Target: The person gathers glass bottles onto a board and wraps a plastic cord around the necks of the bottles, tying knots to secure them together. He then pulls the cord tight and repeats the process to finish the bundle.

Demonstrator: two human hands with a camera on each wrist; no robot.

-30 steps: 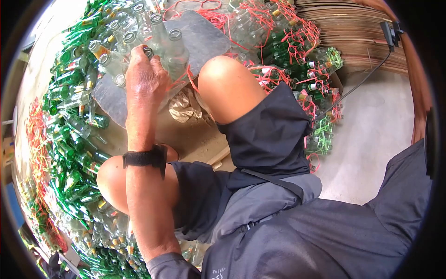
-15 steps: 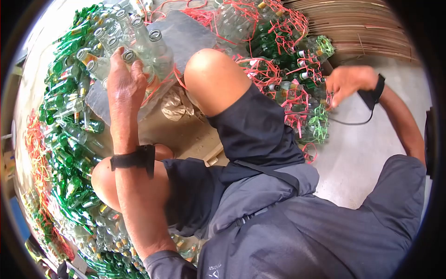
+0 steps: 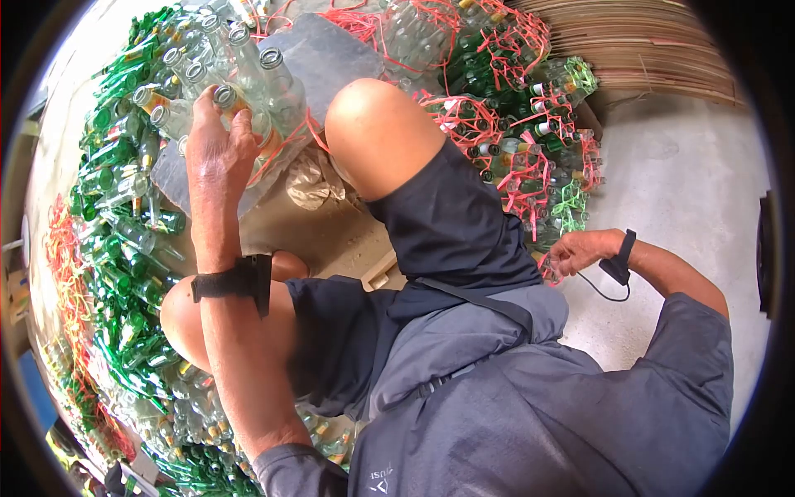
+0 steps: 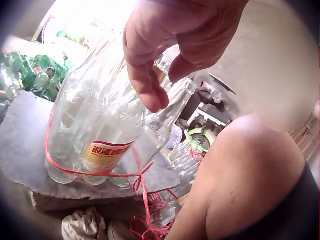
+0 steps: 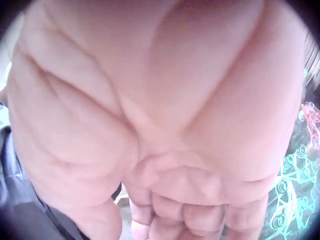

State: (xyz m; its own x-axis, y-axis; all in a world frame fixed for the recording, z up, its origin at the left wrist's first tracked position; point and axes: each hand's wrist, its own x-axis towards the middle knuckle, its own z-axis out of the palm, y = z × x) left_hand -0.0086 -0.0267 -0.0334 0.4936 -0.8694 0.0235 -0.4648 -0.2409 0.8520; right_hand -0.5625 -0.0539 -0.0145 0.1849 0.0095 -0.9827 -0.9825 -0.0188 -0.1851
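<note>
A bundle of clear glass bottles (image 3: 265, 87) tied with red string (image 4: 75, 172) stands on a grey slab (image 3: 331, 58). One bottle carries a yellow and red label (image 4: 107, 155). My left hand (image 3: 217, 137) grips the bottle tops from above, fingers (image 4: 150, 90) curled over a neck. My right hand (image 3: 571, 253) hovers low at the right, beside a red string loop (image 3: 551, 269) on the floor. Its fingers (image 5: 195, 215) are curled toward the palm, which fills the right wrist view. Whether they pinch anything is hidden.
Heaps of green bottles (image 3: 116, 215) lie along the left. Bottle bundles tied with red and green string (image 3: 513, 141) sit behind my bare knee (image 3: 373, 124). Stacked cardboard (image 3: 654, 50) is at the back right, bare concrete floor (image 3: 679, 190) to the right.
My right hand came in from the upper right and dropped down toward the red string loop near my hip. The left hand stayed on the bottle tops.
</note>
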